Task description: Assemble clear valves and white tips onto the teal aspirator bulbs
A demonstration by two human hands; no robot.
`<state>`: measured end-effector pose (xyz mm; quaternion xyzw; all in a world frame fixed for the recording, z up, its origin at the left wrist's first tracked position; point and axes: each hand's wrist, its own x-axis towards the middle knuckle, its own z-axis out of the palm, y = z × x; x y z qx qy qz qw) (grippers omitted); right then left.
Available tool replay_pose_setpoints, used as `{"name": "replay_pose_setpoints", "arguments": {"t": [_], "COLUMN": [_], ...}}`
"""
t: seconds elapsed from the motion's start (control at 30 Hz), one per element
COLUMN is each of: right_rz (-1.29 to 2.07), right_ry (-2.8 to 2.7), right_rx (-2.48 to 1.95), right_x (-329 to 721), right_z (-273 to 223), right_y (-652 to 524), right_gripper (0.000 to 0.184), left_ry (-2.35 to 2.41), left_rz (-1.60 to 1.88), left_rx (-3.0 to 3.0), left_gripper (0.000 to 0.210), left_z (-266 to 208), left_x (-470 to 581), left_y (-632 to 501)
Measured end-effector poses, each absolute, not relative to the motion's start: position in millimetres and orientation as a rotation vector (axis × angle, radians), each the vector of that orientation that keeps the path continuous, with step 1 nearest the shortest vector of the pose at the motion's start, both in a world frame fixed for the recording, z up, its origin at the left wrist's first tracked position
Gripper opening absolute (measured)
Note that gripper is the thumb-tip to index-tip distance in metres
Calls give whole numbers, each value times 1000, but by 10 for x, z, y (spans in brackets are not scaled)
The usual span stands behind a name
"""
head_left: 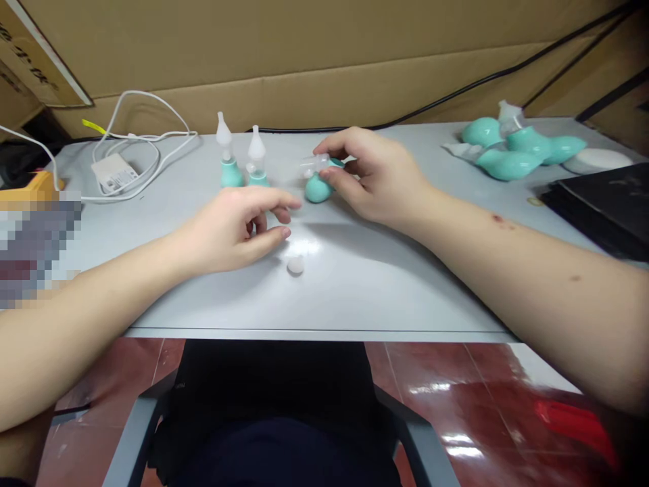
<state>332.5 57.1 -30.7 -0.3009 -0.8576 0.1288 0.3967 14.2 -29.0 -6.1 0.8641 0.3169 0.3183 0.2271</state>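
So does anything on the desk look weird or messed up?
Maybe the small, whitish, rounded piece: it lies alone on the smooth grey desk, near the bare left hand, while two teal-bottomed pieces with pointed white tips stand upright farther back. I see no spill there.

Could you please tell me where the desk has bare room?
Bare: between the right hand and the clustered teal bulbs, and between the small white piece and right forearm. Crowded: around those bulbs and the white adapter.

Cap (295, 265) on table (405, 291), bulb (318, 189) behind, two bulbs (232, 174) left, bulb pile (510, 164) right, adapter (114, 173) far left
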Motion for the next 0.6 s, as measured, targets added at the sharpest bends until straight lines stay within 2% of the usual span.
{"name": "replay_pose_setpoints", "arguments": {"t": [0.13, 0.23, 0.47, 0.6], "right_rz": [422, 560, 758, 793], "right_ry": [-2025, -1966, -1911, -1896], "right_rx": [-734, -681, -609, -596], "right_x": [3224, 3066, 2797, 2789], "right_z": [-241, -192, -281, -259], "right_y": [352, 175, 19, -3], "right_gripper": [55, 54, 49, 41], "left_ry": [941, 912, 739, 743], "left_rz": [994, 1027, 873, 832], "left_rx": [2226, 2108, 1851, 1753], "left_gripper": [58, 59, 40, 40], "left_z": [-82, -112, -125, -102], "left_x": [143, 157, 238, 239], "left_y": [-254, -217, -167, -157]}}
